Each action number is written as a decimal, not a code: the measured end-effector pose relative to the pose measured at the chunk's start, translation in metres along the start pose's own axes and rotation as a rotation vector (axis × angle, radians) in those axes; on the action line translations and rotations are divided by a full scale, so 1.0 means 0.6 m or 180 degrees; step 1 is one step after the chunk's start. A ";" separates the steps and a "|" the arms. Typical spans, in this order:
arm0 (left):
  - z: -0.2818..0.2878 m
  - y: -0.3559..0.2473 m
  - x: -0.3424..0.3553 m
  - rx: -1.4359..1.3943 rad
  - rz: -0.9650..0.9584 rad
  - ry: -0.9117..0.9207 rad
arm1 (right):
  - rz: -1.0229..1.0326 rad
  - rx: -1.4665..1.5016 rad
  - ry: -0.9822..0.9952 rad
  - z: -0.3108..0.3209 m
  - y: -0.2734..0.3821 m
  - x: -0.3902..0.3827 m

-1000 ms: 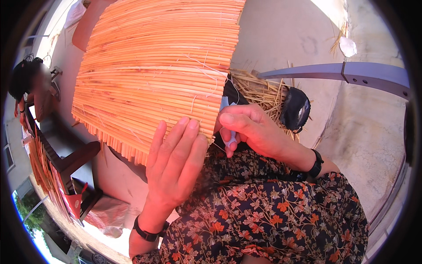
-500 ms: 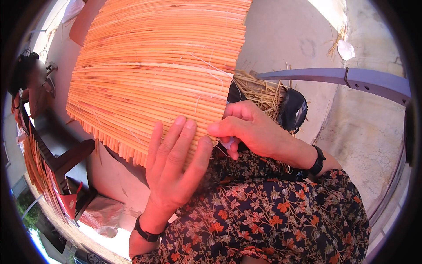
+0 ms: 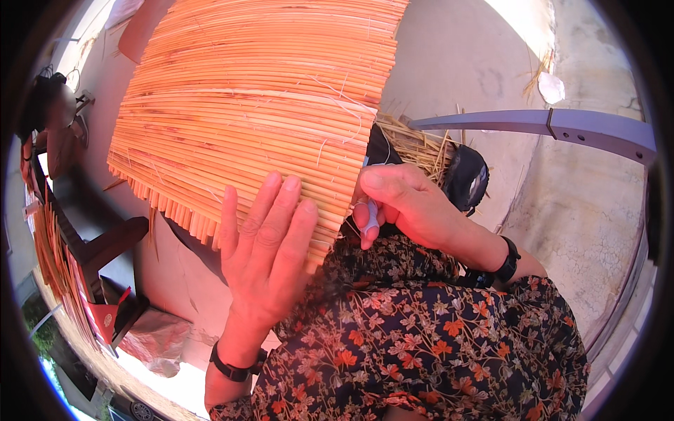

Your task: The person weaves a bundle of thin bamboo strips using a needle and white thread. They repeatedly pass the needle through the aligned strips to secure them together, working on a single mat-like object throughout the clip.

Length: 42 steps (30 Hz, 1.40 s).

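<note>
A large mat of thin orange straw-like sticks [image 3: 253, 84], laced with white threads, fills the upper middle. My left hand [image 3: 267, 252] lies on its lower part, fingers stretched out. At the mat's right edge, my right hand [image 3: 400, 207] has its fingers curled around a small pale lavender object [image 3: 371, 216] with thread by it; what that object is, I cannot make out.
A heap of loose straw [image 3: 421, 151] and a black object [image 3: 467, 179] lie beside a grey metal bar [image 3: 512, 119]. Another person [image 3: 53, 109] is at the far left, near dark furniture [image 3: 112, 245] and sticks [image 3: 56, 266]. A white lump [image 3: 551, 88] lies at upper right.
My left hand has shifted a little up and leftward on the mat. My right thumb has lifted back from the mat's edge, showing more of the lavender object than half a second ago.
</note>
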<state>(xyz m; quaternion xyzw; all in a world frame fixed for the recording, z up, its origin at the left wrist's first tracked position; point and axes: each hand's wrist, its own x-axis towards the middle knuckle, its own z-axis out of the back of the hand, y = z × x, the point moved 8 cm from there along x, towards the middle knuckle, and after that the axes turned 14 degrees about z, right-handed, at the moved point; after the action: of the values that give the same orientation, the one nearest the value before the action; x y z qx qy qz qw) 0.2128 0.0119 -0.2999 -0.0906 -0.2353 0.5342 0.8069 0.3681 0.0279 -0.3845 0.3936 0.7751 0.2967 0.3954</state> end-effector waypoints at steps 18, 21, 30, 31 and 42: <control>0.000 -0.008 0.013 0.0395 -0.0277 0.0032 | 0.0853 0.0888 -0.0365 0.041 0.009 -0.026; 0.031 -0.015 0.027 0.0246 -0.0143 -0.0031 | 0.1273 0.0674 -0.0358 0.060 0.036 -0.029; 0.283 0.010 0.102 -0.0658 0.0352 -0.1549 | 0.3053 -0.0869 0.0171 -0.072 0.232 -0.035; 0.311 0.013 0.097 -0.0662 0.0505 -0.1733 | 0.3269 -0.1154 0.0277 -0.099 0.255 -0.045; 0.415 0.019 0.042 -0.1556 0.1363 -0.2579 | 0.4103 -0.1113 0.1626 -0.347 0.331 -0.052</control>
<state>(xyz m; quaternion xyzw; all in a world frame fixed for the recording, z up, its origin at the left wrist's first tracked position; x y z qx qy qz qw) 0.0927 0.0128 -0.0798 -0.1084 -0.6230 0.6089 0.4790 0.2783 0.0728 -0.1129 0.6224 0.3977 0.6741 0.0048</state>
